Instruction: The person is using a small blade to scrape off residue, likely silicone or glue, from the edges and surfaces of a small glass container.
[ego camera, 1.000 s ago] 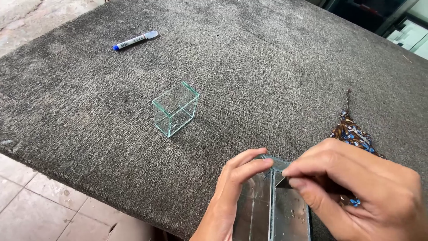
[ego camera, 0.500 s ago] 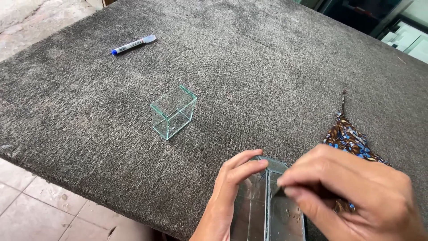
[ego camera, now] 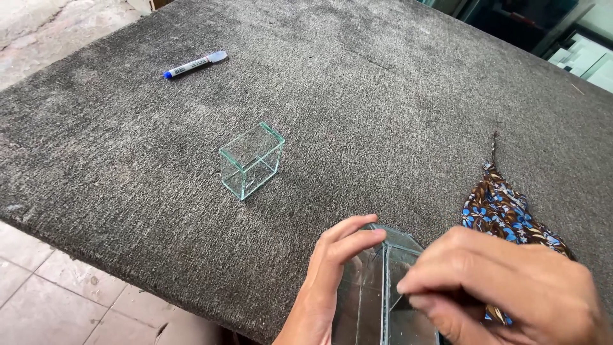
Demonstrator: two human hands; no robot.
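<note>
From my seat I read this as an assembly step on the glass box (ego camera: 383, 287) at the 6 o'clock edge of the grey carpeted worktop (ego camera: 396, 96). The left hand (ego camera: 332, 275) has its fingers curled against the box's left pane, steadying it, while the right hand (ego camera: 504, 291) pinches something small at the upright middle pane; what sits between those fingertips I cannot tell. My judgement is that a pane is being seated or aligned, so the next move calls for a steady brace from the left and a fine, square adjustment from the right. The box sits close to the near worktop edge, with tiled floor (ego camera: 57, 300) just beyond at 7 o'clock, so there is little margin that way. A patterned cloth (ego camera: 504, 214) lies just beside the right hand at 3 o'clock. A finished small glass cube (ego camera: 251, 160) stands well apart toward 10 o'clock, and a blue marker (ego camera: 193, 64) lies far off at 11 o'clock; open carpet between them leaves room for moving.
</note>
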